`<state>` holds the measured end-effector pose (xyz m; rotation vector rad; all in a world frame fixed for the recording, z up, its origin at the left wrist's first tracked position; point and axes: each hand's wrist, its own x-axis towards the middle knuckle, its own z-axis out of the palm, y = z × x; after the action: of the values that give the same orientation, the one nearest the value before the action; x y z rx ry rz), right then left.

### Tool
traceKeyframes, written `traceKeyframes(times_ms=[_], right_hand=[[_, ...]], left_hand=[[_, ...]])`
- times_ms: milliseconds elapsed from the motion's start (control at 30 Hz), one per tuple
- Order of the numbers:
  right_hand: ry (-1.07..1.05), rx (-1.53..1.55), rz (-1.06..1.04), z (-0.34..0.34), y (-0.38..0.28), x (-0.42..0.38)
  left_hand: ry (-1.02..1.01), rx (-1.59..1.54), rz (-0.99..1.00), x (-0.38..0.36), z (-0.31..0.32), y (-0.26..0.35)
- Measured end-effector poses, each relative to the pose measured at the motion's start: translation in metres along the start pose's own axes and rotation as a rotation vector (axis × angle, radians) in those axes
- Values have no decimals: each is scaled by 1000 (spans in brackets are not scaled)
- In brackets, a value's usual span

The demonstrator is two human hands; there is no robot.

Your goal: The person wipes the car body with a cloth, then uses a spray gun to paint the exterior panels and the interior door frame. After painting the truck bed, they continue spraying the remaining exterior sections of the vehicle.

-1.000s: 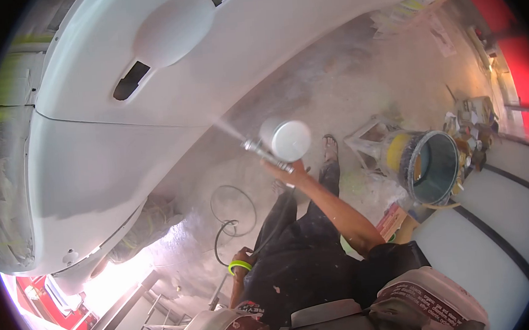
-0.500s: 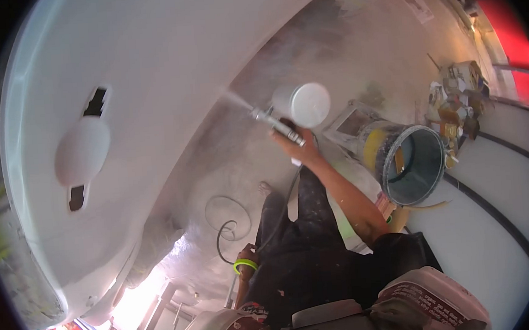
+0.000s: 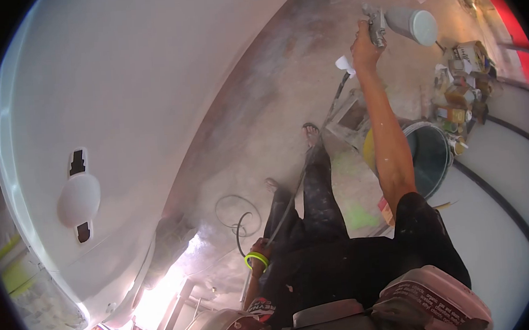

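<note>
My right hand (image 3: 365, 52) is stretched far out and wrapped round the grip of a metal spray gun (image 3: 377, 29). A white paint cup (image 3: 422, 27) is fixed to the gun and tilts to the right. Below the fist hangs a piece of white paper or cloth (image 3: 345, 66), with a dark air hose (image 3: 338, 93) running down from there. My left hand (image 3: 260, 247), with a lime-green wristband (image 3: 256, 260), is closed round the hose by my hip. Left of me stands a pale grey car door panel (image 3: 130, 82) with a handle recess (image 3: 78, 199); the gun is apart from it.
A big paint-stained drum (image 3: 433, 153) stands right of my legs, partly behind my forearm. Farther right are piled cans and boxes (image 3: 463, 93). Hose loops (image 3: 238, 216) lie on the floor by my feet. Respirator filters (image 3: 431, 306) fill the bottom edge.
My right hand has swung the spray gun away from the panel, forward and to the right. The mist seen at the nozzle before no longer shows. My left hand still grips the hose.
</note>
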<state>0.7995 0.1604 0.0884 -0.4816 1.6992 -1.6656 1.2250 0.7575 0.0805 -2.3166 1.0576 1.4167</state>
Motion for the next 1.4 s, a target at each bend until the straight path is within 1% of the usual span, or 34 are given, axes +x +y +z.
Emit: traceKeyframes(times_ms=[33, 133, 233, 267, 333, 400, 467, 533, 600, 667, 733, 833, 867, 967, 1000, 1033, 1100, 1133, 1167, 1200, 1233, 1267, 1300, 1333, 1367, 1400], right_hand=[[55, 66, 68, 4, -2, -9], [-55, 58, 160, -2, 25, -50], [-247, -63, 30, -6, 68, -119], [-322, -93, -22, -4, 71, -150], [-468, -138, 52, -4, 65, -220], [-599, -141, -84, 0, 62, -284], [-720, -185, -35, -2, 82, -334], [-823, -110, 31, -9, 94, -387], [-980, -139, 50, -15, 83, -429], [-1101, -199, 122, -26, 92, -465], [-1248, -301, -15, -36, 102, -483], [-1531, -546, -151, -42, 113, -471], [-1499, -501, -166, -43, 115, -463], [-1275, -433, -94, -36, 125, -423], [-1198, -362, -14, -31, 128, -403], [-1116, -293, 64, -26, 130, -379], [-992, -165, 116, -16, 112, -320], [-966, -201, 110, -10, 85, -287], [-919, -183, 36, -6, 77, -255], [-870, -244, 59, -4, 82, -224], [-838, -379, 42, -5, 93, -190], [-748, -246, 45, -1, 89, -164], [-681, -96, -48, 2, 93, -140], [-703, -145, -18, -1, 87, -111], [-679, -269, 35, -2, 79, -87], [-590, -249, 44, -1, 80, -70]], left_hand=[[4, -12, -2, 0, 2, -8], [51, 41, -31, 1, 14, -35], [58, 27, -47, -1, 17, -72], [39, 24, -49, -4, 15, -80], [4, 7, -58, -12, 13, -95], [19, -7, -51, -20, 11, -112], [38, 1, -38, -28, 10, -125], [51, 33, -27, -36, 10, -133], [-2, 22, -100, -35, 10, -145], [-36, 19, -155, -37, 10, -149], [-47, 28, -189, -41, 6, -143], [-59, 74, -177, -31, 10, -132], [-59, 88, -172, -29, 9, -122], [-75, 127, -176, -24, 1, -76], [-90, 141, -183, -23, -5, -57], [-106, 157, -189, -20, -8, -41], [-106, 178, -170, -11, -4, -23], [-106, 186, -161, -7, 0, -16], [-102, 165, -145, -4, 2, -9], [-96, 143, -129, -2, 4, -5], [-89, 122, -114, 0, 5, -2], [-85, 98, -104, 2, 8, -2], [-78, 74, -94, 5, 11, -4], [-70, 49, -84, 6, 11, -4], [-64, 43, -75, 7, 10, -1], [-57, 39, -67, 7, 11, -2]])
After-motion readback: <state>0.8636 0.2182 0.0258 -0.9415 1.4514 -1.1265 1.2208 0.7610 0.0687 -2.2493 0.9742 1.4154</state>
